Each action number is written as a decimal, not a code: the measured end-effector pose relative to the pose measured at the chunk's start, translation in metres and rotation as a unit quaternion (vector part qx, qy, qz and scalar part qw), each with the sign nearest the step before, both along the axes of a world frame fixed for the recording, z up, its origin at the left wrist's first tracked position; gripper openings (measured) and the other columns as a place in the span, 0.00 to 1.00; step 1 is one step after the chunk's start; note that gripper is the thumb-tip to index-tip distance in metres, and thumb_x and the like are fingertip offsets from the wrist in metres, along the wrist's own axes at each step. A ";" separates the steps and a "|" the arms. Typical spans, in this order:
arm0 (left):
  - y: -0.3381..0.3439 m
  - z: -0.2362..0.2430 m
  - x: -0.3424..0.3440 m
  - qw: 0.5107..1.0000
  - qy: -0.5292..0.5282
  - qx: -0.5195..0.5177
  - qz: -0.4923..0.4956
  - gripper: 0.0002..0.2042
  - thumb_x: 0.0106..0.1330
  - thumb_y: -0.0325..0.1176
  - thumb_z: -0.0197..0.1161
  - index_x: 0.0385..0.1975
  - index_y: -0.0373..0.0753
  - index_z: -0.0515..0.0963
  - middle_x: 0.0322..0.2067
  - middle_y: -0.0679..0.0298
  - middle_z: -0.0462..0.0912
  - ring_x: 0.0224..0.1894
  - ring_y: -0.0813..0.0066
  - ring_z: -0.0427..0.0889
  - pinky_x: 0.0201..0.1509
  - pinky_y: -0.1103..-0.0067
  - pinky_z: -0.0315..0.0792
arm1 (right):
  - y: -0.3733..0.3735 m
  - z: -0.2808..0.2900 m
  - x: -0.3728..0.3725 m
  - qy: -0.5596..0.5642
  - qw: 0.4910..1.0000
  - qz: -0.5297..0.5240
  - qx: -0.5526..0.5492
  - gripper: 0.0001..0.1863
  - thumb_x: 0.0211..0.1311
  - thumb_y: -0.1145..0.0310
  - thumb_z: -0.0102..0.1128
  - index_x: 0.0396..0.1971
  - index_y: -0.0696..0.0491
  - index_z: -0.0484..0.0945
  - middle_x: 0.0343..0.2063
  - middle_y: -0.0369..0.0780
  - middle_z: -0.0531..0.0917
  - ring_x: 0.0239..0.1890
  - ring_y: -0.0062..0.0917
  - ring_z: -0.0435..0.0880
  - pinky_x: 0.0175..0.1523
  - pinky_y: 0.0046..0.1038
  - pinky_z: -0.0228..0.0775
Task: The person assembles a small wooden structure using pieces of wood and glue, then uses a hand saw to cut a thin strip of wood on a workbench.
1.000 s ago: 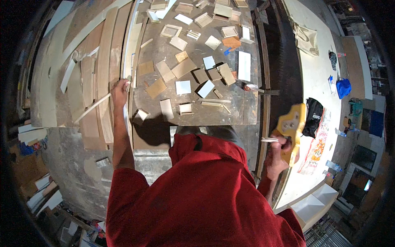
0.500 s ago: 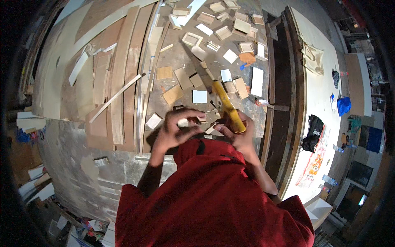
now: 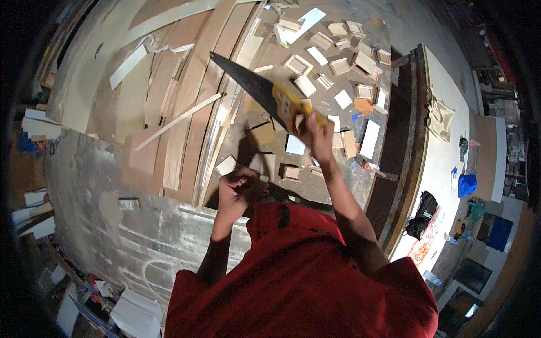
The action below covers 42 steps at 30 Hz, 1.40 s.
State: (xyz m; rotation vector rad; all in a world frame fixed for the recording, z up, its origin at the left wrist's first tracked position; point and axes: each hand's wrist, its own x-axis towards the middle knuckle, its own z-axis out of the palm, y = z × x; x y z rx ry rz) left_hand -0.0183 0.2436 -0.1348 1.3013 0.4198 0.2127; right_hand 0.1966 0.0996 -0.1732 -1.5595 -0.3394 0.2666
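Saw (image 3: 262,93) swung left, now reaching over long boards (image 3: 189,159) | right hand (image 3: 314,135) gripping it | left hand (image 3: 238,188) bunched, contents unclear | saw seems held aloft, not cutting

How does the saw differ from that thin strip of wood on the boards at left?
The saw has a dark, tapering blade and a yellow handle; the strip is pale and fairly even in width. The saw is held in the right hand; the strip lies across the boards. Both are long and narrow.
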 end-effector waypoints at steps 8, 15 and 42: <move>0.002 0.003 -0.017 0.998 -0.001 0.045 0.049 0.08 0.66 0.15 0.58 0.39 0.28 0.83 0.33 0.60 0.86 0.33 0.80 0.84 0.38 0.83 0.77 | 0.119 -0.117 0.112 0.230 0.948 0.139 0.171 0.37 0.69 0.31 0.42 0.37 0.54 0.79 0.17 0.32 0.72 0.21 0.17 0.70 0.32 0.22 0.68; -0.001 -0.010 -0.034 0.998 0.028 0.021 0.048 0.10 0.63 0.11 0.58 0.41 0.26 0.83 0.34 0.58 0.86 0.33 0.78 0.84 0.35 0.83 0.79 | 0.142 -0.175 0.142 0.285 0.928 0.153 0.185 0.28 0.72 0.38 0.48 0.38 0.52 0.78 0.23 0.30 0.76 0.24 0.19 0.75 0.33 0.21 0.72; -0.080 -0.133 0.077 0.973 -0.005 -0.006 -0.229 0.14 0.55 0.17 0.70 0.40 0.32 0.74 0.31 0.60 0.82 0.37 0.76 0.84 0.41 0.77 0.77 | -0.146 -0.076 -0.054 0.115 0.930 0.247 -0.249 0.09 0.55 0.82 0.60 0.34 0.58 0.86 0.28 0.40 0.87 0.30 0.21 0.83 0.36 0.25 0.76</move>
